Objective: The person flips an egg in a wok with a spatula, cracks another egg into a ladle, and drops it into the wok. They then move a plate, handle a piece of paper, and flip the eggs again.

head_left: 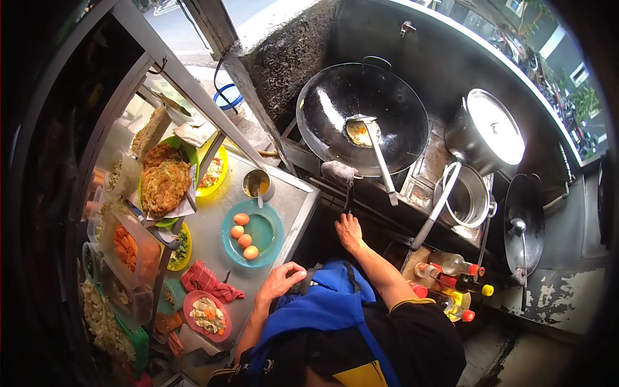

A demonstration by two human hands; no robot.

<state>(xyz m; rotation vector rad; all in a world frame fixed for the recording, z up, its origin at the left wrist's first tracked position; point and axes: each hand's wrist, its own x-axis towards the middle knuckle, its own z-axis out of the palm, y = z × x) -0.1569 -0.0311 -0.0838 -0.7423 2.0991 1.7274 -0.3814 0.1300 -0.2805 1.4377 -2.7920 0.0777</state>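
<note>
Egg frying sits mid-way: right hand [349, 231], open and empty, reaches below the black wok [362, 116]; left hand [279, 281], loosely curled and empty, rests at the steel tabletop [293, 193] edge; judging so, stirring calls for gripping the metal spatula [377, 151].

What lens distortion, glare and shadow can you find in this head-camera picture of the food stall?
Head view: strong fisheye bending, with a black vignette round the edges; the counter rail curves. Daylight glares off the pot lid and streaks the wok; the space under the stove by the right hand lies in deep shadow. The left hand is evenly lit.
</note>
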